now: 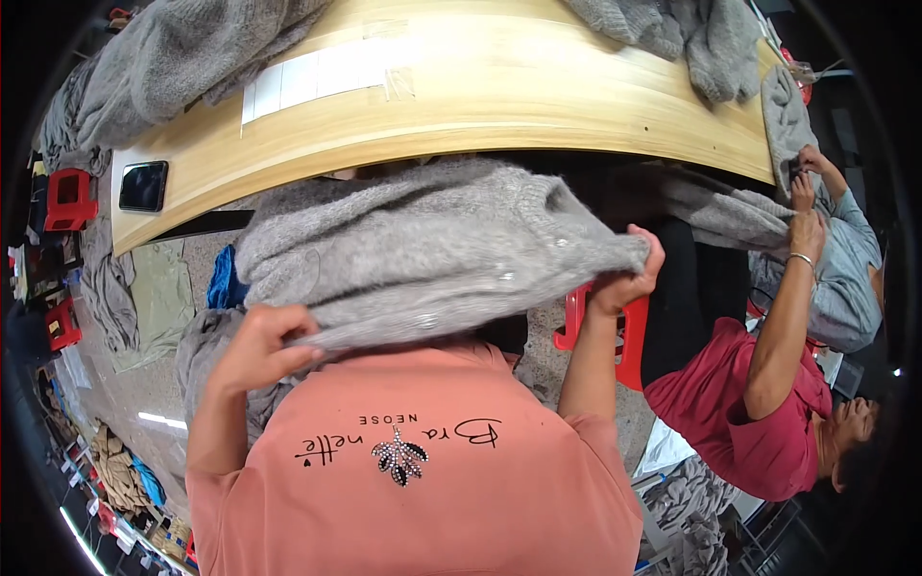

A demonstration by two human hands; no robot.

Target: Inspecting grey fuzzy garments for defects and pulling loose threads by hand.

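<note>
I hold a grey fuzzy knitted garment (423, 250) stretched across my front, just below the edge of the wooden table (499, 106). My left hand (257, 348) pinches its lower left edge, fingers closed on the knit. My right hand (626, 276) is raised and grips the garment's right end, which bunches at my fingers. Small shiny beads dot the knit. My salmon shirt (423, 490) fills the bottom of the view.
Heaps of grey knitwear lie at the table's back left (173, 58) and back right (691, 34). A dark phone (144, 185) and taped white sheets (317, 77) lie on the table. At the right, a person in red (759, 422) handles another grey garment (740, 216). Red stools (629, 331) stand below.
</note>
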